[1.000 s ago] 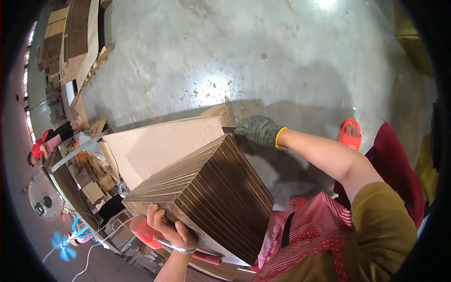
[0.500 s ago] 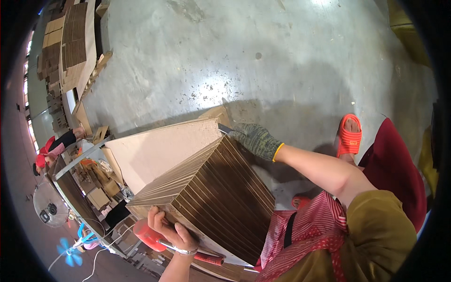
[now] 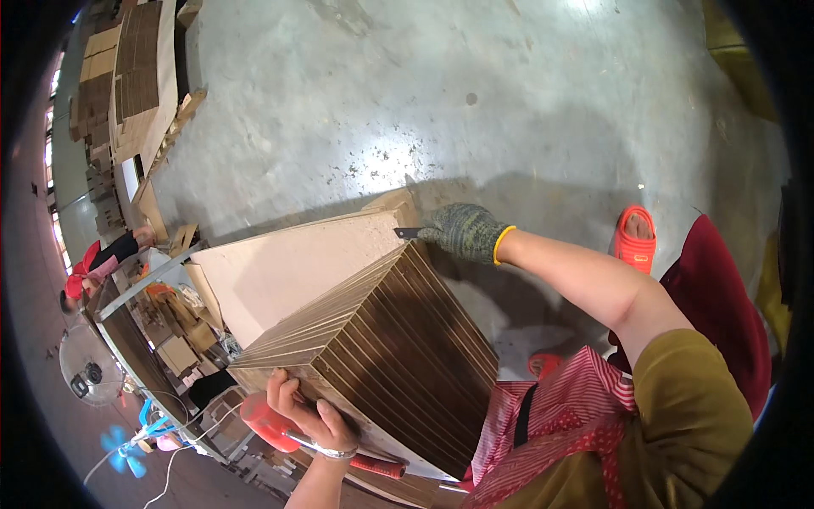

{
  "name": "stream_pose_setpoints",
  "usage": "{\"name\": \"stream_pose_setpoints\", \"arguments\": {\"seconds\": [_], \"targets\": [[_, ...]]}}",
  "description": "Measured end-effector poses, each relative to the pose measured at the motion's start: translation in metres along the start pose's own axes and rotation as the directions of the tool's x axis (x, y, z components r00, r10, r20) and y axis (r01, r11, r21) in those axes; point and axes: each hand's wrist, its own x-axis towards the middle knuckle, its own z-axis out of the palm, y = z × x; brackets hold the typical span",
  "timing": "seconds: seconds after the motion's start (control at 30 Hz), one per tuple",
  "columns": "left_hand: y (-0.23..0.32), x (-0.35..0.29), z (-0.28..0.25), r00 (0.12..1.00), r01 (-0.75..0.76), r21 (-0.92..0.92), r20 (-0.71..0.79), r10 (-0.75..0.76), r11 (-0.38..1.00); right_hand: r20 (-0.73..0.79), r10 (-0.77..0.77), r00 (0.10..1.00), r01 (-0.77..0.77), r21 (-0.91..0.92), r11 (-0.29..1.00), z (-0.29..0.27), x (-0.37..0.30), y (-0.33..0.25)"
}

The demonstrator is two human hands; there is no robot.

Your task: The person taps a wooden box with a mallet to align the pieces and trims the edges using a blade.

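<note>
A stack of brown boards point(image 3: 407, 365) with pale layered edges stands in front of me, one corner toward the far side. My left hand point(image 3: 309, 416), bare with a bracelet at the wrist, grips its near left side, fingers curled and thumb apart. My right hand point(image 3: 466, 233), in a grey-green knit glove with a yellow cuff, is closed on a dark flat blade point(image 3: 407, 232), probably a knife; its handle is hidden in the glove. The blade's tip is just above the stack's far corner. A red-headed mallet point(image 3: 270, 422) lies beside my left wrist.
A pale board point(image 3: 297, 263) lies beyond the stack. More board piles point(image 3: 136, 85) stand at the far left. A clear round fan point(image 3: 89, 365) and a small blue fan point(image 3: 125, 451) with cables are at left. Another person point(image 3: 102, 267) bends nearby. Grey floor point(image 3: 509, 102) lies ahead.
My right hand has moved slightly up and away to the right from the stack's corner, so more of the blade shows. My left hand keeps its place on the stack.
</note>
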Motion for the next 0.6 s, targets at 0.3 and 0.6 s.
{"name": "stream_pose_setpoints", "arguments": {"seconds": [0.3, 0.6], "targets": [[0.002, 0.0, -0.001, 1.0, 0.007, -0.005, 0.014, -0.007, 1.0, -0.051, 0.078, 0.996, -0.075, 0.061, 0.995, 0.011, -0.003, 0.003], [-0.007, -0.004, 0.0, 1.0, -0.025, -0.074, -0.015, 0.024, 0.997, 0.294, 0.156, 0.943, -0.106, -0.18, 0.978, -0.169, -0.042, -0.027]]}}
